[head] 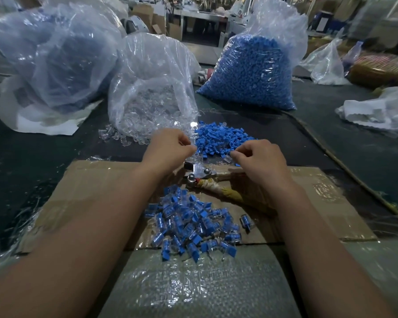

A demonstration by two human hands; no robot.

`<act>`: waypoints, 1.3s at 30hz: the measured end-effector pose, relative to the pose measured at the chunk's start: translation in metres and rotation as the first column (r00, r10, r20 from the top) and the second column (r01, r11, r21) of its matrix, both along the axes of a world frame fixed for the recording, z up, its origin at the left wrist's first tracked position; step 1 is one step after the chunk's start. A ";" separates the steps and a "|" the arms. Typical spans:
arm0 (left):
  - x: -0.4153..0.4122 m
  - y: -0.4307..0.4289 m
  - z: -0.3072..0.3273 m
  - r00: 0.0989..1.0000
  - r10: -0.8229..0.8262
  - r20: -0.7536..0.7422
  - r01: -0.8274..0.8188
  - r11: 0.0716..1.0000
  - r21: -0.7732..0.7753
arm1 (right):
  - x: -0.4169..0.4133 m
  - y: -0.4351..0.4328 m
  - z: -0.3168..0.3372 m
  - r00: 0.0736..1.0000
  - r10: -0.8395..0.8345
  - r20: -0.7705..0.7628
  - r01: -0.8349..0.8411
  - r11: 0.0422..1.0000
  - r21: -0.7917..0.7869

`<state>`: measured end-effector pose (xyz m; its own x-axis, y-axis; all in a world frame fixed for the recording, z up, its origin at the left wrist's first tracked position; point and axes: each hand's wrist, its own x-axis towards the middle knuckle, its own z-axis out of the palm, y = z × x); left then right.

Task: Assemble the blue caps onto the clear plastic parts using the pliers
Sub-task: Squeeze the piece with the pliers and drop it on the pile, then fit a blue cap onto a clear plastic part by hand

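My left hand (170, 148) pinches a clear plastic part (197, 149) just in front of the loose blue caps (223, 138). My right hand (260, 161) is closed at the near right edge of that blue pile, fingertips on a small clear part (230, 157). Between the hands the pliers (200, 174) lie flat on the cardboard (97, 191), handles wrapped in yellowish tape (225, 191) and partly hidden under my right wrist. A heap of assembled clear-and-blue pieces (193, 223) sits closer to me on the cardboard.
An open bag of clear parts (152, 92) stands behind my left hand, some spilled at its mouth (115, 135). A bag of blue caps (253, 72) stands behind the pile. Big bags fill the far left (53, 60); crumpled plastic lies at right (377, 111).
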<state>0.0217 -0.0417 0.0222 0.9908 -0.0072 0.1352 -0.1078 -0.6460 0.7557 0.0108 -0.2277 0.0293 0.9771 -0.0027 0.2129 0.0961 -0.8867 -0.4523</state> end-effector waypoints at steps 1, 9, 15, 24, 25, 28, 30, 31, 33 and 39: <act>0.002 -0.003 -0.002 1.000 0.002 -0.029 -0.002 1.000 0.020 | 0.000 -0.001 0.000 1.000 -0.010 0.001 0.010 1.000 -0.002; 0.007 -0.006 -0.002 0.991 0.104 -0.083 -0.098 0.993 0.068 | 0.003 -0.005 -0.001 0.998 -0.062 0.003 0.062 0.998 0.013; -0.001 0.011 0.002 0.983 0.175 -0.062 -0.178 0.983 -0.045 | 0.003 -0.005 -0.001 0.998 -0.060 0.003 0.060 0.998 0.013; -0.026 0.026 0.002 0.985 0.158 -0.068 -0.172 0.929 -0.329 | 0.005 -0.009 -0.003 0.997 -0.072 -0.001 0.072 0.997 0.029; -0.029 0.026 0.000 0.986 0.156 -0.064 -0.168 0.919 -0.357 | 0.006 -0.010 -0.003 0.997 -0.079 -0.001 0.079 0.996 0.032; -0.037 0.027 -0.002 0.982 0.158 -0.101 -0.187 0.870 -0.457 | 0.009 -0.015 -0.004 0.993 -0.118 -0.011 0.118 0.992 0.034; -0.041 0.027 -0.001 0.977 0.122 -0.177 -0.203 0.797 -0.569 | 0.011 -0.018 -0.004 0.989 -0.144 -0.016 0.145 0.988 0.045; -0.042 0.027 -0.001 0.976 0.109 -0.189 -0.202 0.782 -0.590 | 0.012 -0.019 -0.005 0.988 -0.152 -0.019 0.152 0.987 0.046; -0.044 0.027 0.001 0.977 0.093 -0.192 -0.195 0.755 -0.626 | 0.013 -0.017 -0.006 0.988 -0.154 -0.030 0.155 0.987 0.041; -0.047 0.021 0.005 0.982 0.099 -0.164 -0.184 0.717 -0.672 | 0.018 -0.007 -0.008 0.981 -0.163 -0.101 0.158 0.986 -0.059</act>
